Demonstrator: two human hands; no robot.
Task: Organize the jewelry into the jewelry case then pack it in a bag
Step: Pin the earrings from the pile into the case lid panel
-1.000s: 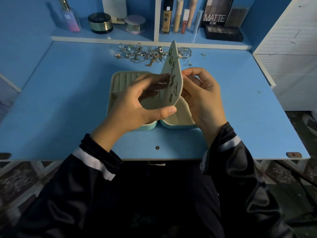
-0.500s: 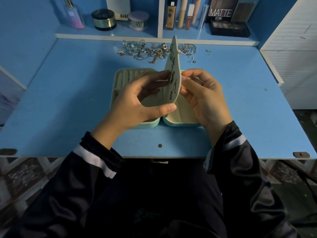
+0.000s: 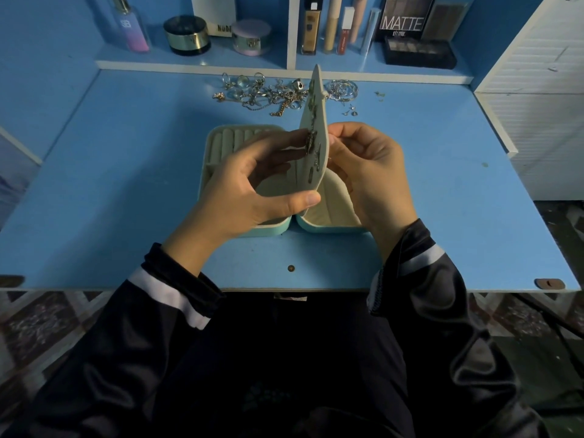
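Note:
A teal jewelry case (image 3: 240,137) lies open on the blue desk, its cream lining and ring rolls showing. Its cream earring panel (image 3: 317,121) stands upright in the middle with several earrings pinned on its left face. My left hand (image 3: 252,188) holds the panel, thumb at its lower edge and fingertips on an earring on the left face. My right hand (image 3: 366,175) has its fingers curled at the panel's back; what they pinch is hidden. A heap of loose jewelry (image 3: 268,93) lies behind the case.
A low shelf at the back holds a perfume bottle (image 3: 131,30), jars (image 3: 187,35), cosmetic tubes (image 3: 331,23) and a MATTE palette (image 3: 403,20). A white cabinet (image 3: 537,90) stands at the right. The desk front edge (image 3: 284,287) runs just before my sleeves.
The panel has turned more edge-on toward me; both hands stay on it with only small finger shifts.

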